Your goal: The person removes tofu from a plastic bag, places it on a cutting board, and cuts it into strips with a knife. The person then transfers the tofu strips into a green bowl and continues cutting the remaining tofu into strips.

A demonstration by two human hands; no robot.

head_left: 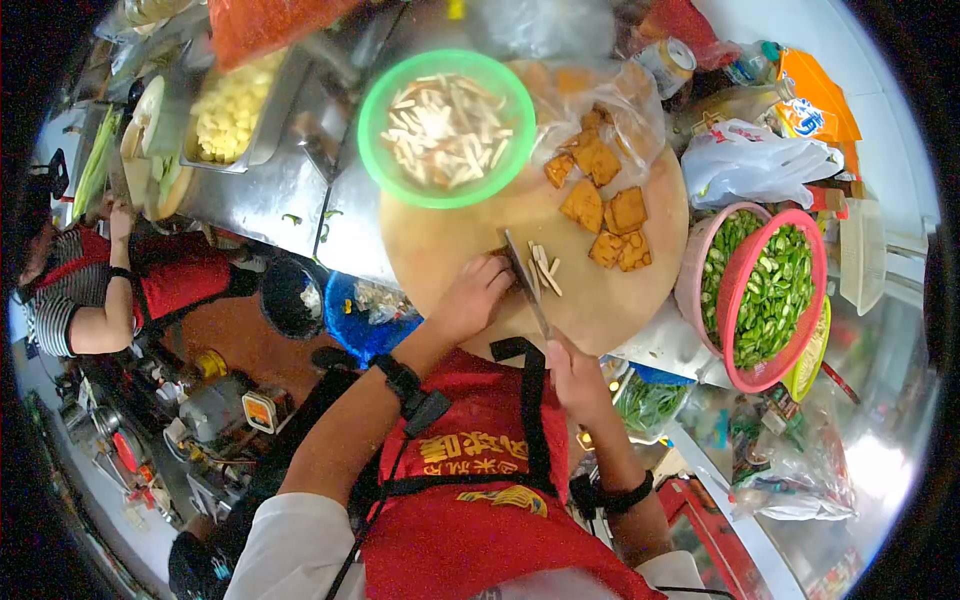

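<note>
On the round cutting board (430, 250), my right hand (576, 378) is closed round the handle of a knife (524, 280), its blade slanting up and left. My left hand (476, 296) lies left of the blade with curled fingers, pressing a brown piece of tofu that mostly hides under the fingertips. Just right of the blade lie several cut strips (545, 268). Farther right are several browned tofu pieces (605, 215), some by the mouth of a clear plastic bag (640, 110). A green basket (372, 150) of pale strips stands at the board's upper left.
Pink and red baskets (817, 260) of sliced green peppers stand at the right, below a white bag (750, 165). A metal tray (275, 120) of yellow cubes is at upper left. A co-worker (100, 290) stands at far left. A blue bin (350, 335) is below the counter.
</note>
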